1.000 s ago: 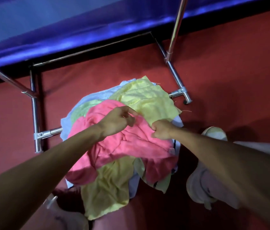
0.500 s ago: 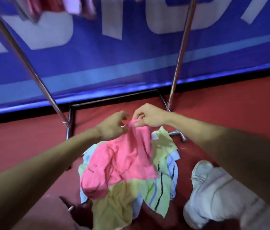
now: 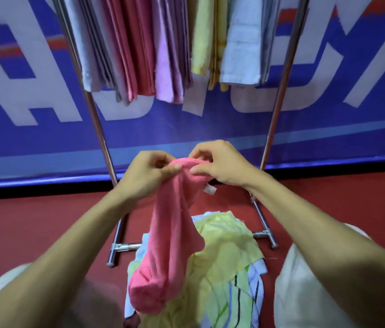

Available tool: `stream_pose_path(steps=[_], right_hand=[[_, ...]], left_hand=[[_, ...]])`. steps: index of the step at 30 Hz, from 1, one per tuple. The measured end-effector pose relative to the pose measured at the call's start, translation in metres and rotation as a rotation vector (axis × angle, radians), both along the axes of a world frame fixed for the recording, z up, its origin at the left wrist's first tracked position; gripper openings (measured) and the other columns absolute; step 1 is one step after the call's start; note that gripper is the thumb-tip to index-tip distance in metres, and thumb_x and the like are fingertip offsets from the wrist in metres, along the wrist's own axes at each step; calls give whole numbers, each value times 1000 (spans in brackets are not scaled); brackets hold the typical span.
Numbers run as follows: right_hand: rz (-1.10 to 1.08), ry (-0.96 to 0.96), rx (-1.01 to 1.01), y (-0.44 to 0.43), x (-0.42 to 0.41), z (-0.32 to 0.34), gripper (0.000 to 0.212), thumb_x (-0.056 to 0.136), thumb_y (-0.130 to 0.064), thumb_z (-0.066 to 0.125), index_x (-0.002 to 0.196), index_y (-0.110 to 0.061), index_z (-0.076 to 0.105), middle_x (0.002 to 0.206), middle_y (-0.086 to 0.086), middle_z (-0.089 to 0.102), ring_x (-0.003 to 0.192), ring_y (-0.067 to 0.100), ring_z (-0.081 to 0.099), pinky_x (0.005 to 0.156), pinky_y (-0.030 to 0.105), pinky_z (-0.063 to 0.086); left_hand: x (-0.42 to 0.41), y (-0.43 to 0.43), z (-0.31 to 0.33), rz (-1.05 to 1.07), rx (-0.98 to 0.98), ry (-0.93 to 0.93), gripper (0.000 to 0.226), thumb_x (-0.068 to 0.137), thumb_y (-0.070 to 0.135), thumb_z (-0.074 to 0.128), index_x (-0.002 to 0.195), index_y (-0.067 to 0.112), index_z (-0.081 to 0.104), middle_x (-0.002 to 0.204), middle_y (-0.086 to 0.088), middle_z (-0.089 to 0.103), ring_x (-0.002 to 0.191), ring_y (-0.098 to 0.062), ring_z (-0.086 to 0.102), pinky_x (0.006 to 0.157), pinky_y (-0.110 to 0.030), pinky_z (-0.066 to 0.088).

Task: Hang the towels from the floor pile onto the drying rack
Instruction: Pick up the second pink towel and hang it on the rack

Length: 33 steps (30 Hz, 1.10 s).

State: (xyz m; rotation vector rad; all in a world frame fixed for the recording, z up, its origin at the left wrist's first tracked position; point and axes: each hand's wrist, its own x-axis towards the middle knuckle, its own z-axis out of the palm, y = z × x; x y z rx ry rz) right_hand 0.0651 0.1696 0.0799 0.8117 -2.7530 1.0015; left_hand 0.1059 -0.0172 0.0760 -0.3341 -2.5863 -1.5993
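We are pinching the pink towel (image 3: 175, 233) by its top edge with our left hand (image 3: 147, 177) and right hand (image 3: 222, 163), fingers clamped on it, above the floor pile (image 3: 229, 261), near the drying rack (image 3: 279, 98).

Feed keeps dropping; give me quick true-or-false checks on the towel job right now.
1. The left hand and right hand both pinch the top edge of the fluffy pink towel. True.
2. That towel hangs on the chrome tube drying rack. False: the hands hold it over the floor pile.
3. A pale yellow cloth tops the pile. True.
4. The rack is bare. False: grey, pink, yellow and white towels hang there.
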Motion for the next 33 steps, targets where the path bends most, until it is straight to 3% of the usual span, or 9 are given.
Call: stream_pose_path(steps=[3,7,10,12,17,21,26,30,33], right_hand=[[-13,-9,120,-5,-3,-6,26,73,-19,79,63,-14,55,54,-2,47,52,11,38,52,26,29],[-92,-74,7,-7,-6,-5,31,76,-22,77,58,-16,53,54,-2,44,53,10,36,51,22,29],[-63,-242,-282,-2,-2,-4,17,81,-14,75,68,-12,64,65,-1,58,63,8,50,62,24,41],[-8,-379,-541,1,5,-1,1,86,-9,70,85,-10,70,80,3,70,72,9,63,74,23,52],[-96,-396,-823,4,10,2,12,95,-16,61,97,-9,70,97,-1,69,82,9,63,63,19,50],[-194,-245,-639,5,9,-3,35,101,-20,49,88,11,59,77,6,53,71,13,47,65,27,36],[-100,-190,-389,6,13,-6,17,93,-19,61,77,-16,59,58,-12,54,55,3,43,59,26,35],[-32,-218,-324,8,16,-13,12,87,-17,70,77,-17,64,47,-13,52,50,2,41,57,25,35],[-18,-207,-302,11,19,-12,14,84,-18,73,72,-20,65,49,-11,56,50,2,44,58,25,36]], left_hand=[[-1,9,3,114,192,-13,15,89,8,65,74,11,65,62,3,60,52,1,50,51,-14,40],[3,9,6,227,479,-116,13,93,15,61,82,12,65,71,-4,61,59,-13,52,58,-24,40],[7,7,11,243,683,-194,15,97,19,55,90,11,65,66,-2,62,50,-10,54,52,-18,44],[7,5,11,265,740,-224,17,98,20,53,102,9,66,73,-2,63,55,-12,54,56,-22,44],[5,9,6,305,713,-287,19,94,8,53,107,6,68,89,-6,65,73,-19,54,70,-31,40],[4,18,-1,247,538,-309,27,85,0,54,107,14,60,93,-10,61,72,-19,53,71,-32,38],[9,29,-1,156,483,-346,45,60,19,63,104,15,65,96,-10,63,84,-24,53,78,-37,38],[11,27,-5,30,390,-305,24,89,21,64,102,3,70,96,-16,68,84,-24,55,77,-35,43],[12,27,-10,19,376,-235,11,92,14,62,87,5,66,89,-15,63,83,-23,54,75,-33,43]])
